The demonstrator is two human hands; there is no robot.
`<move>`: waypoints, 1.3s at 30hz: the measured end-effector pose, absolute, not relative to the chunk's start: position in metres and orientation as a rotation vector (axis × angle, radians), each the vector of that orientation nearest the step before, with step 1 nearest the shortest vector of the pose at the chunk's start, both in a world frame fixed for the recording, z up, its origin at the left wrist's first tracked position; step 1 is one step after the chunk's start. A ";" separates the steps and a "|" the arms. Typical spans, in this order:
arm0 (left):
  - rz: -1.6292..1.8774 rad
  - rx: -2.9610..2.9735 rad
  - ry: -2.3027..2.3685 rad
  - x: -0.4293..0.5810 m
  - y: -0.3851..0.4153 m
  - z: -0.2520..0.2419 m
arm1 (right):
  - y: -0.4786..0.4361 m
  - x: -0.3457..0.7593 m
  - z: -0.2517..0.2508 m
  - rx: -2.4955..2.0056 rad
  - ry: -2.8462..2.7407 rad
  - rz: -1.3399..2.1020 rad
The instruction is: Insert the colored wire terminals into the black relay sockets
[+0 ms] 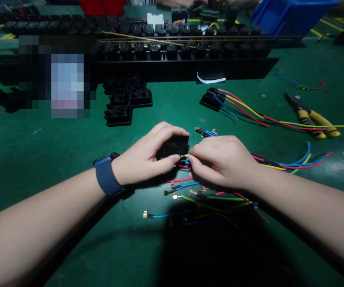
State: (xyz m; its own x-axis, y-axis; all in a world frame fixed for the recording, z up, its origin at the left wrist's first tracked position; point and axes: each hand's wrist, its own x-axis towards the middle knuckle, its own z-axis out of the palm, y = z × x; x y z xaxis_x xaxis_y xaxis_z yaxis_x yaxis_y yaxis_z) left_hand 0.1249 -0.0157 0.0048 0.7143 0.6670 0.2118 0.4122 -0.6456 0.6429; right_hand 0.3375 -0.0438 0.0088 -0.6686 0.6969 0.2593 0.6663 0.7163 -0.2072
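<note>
My left hand (148, 153) is closed around a black plastic socket housing (173, 147), its thumb along the near edge. Between finger and thumb, my right hand (224, 159) pinches a yellow-green wire (187, 155) right at that housing. Whether the wire's metal end sits inside the housing or only against it, I cannot tell. Below the hands lie several loose wires in blue, red and yellow-green with brass terminals, among them a blue wire (163, 216). Just beyond my right hand rests a small bundle of blue wires (207, 132).
Yellow-handled pliers (312, 117) lie at the right, near a wired black socket (212, 99). Several black housings (118, 113) are grouped beyond my left hand. A long black panel (166, 69) with rows of sockets spans the back, beside a blue bin (288, 20).
</note>
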 end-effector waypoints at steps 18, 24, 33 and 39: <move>0.574 2.282 0.841 0.124 -0.015 0.004 | -0.044 0.340 0.008 -1.020 -2.542 0.029; 0.576 2.314 0.809 0.124 -0.015 0.005 | -0.045 0.339 0.008 -0.982 -2.546 -0.012; 0.553 2.285 0.822 0.124 -0.015 0.006 | -0.044 0.340 0.008 -0.981 -2.540 0.009; 0.550 2.259 0.819 0.123 -0.015 0.006 | -0.043 0.339 0.008 -0.968 -2.540 0.018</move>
